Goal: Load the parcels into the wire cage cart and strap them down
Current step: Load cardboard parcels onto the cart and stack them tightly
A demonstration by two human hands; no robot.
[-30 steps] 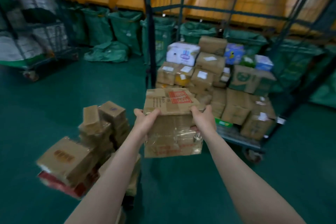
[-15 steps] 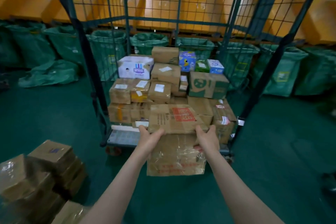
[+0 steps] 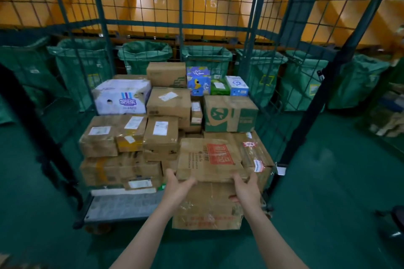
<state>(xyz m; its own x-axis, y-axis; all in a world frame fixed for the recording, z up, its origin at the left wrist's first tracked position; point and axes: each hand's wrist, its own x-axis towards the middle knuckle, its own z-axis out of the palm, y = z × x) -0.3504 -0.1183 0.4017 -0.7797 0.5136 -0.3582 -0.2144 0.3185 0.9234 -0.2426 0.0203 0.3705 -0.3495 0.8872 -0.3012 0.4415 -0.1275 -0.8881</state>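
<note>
Held parcel [image 3: 208, 181]: one worn brown carton with a red printed panel on top and glossy tape on its front face, at lower centre of the frame. It is at the open front of the wire cage cart [image 3: 122, 205]. I cannot tell whether its far end already rests on the stack or hangs clear of it.

Grip: left hand [image 3: 179, 188] and right hand [image 3: 247, 190] clamp the carton's near top edge, one at each corner. Thumbs lie on top and fingers wrap the sides. Both hands are loaded and neither is free.

Count:
- Hands: 2.
- Carton in hand: 1.
- Cart: 1, with 1 castor visible at lower left.
- Stacked parcels [image 3: 168, 102] in the cart: about 15 countable, more hidden behind. Of these, 1 is white, 3 are small coloured boxes at upper centre, and the rest are brown.
- Green sacks [image 3: 144, 54] behind the mesh: at least 6.
- Straps: none identified.

Risks (judgement):
- The carton looks soft and crumpled, so it may sag or slip under a two-corner grip.
- The stack top is uneven. If set on the front right pile, the carton could overhang the deck edge and slide out of the open side.
- Bare deck shows only at lower left, which looks the safer seat.
- Strapping is not yet begun, so the front tier is unrestrained.
</note>
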